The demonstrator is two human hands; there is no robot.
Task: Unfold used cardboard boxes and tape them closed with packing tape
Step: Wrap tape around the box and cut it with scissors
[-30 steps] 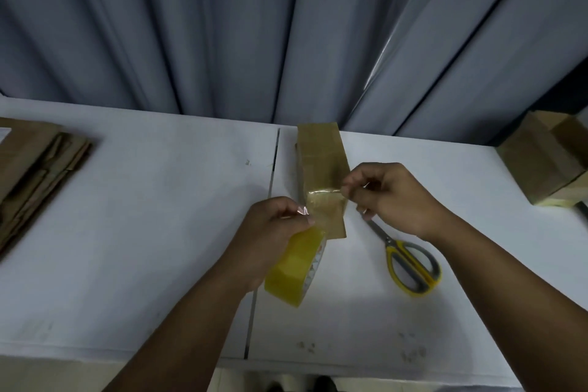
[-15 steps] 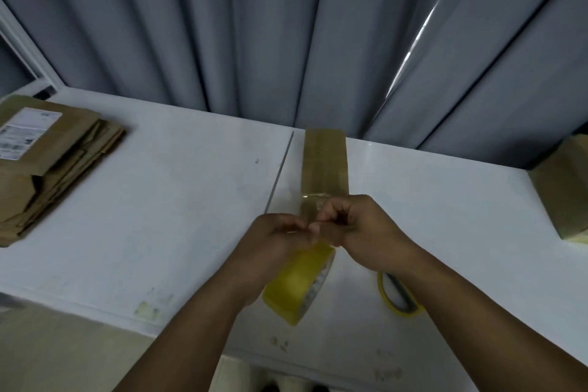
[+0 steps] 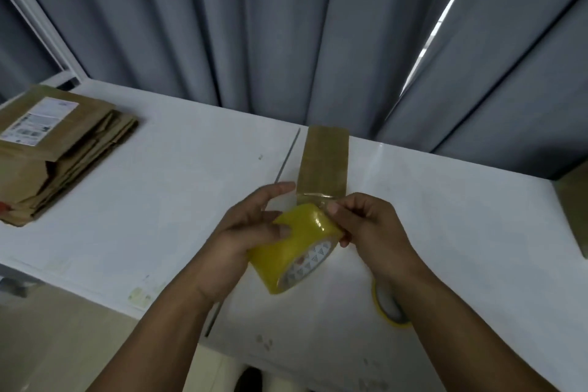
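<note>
Bare forearms lead to the bare left hand (image 3: 251, 227) and right hand (image 3: 369, 226).

Grey pleated curtains (image 3: 254, 25) fill the upper frame, with a bright slit of daylight (image 3: 445, 9) at upper right. A white bench (image 3: 159, 200) spans the middle, and beige floor (image 3: 63, 344) shows at lower left.

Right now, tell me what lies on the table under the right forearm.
One yellow handle loop of the scissors shows on the white table beside the right forearm. The rest of them, blades included, is covered by the arm.
</note>
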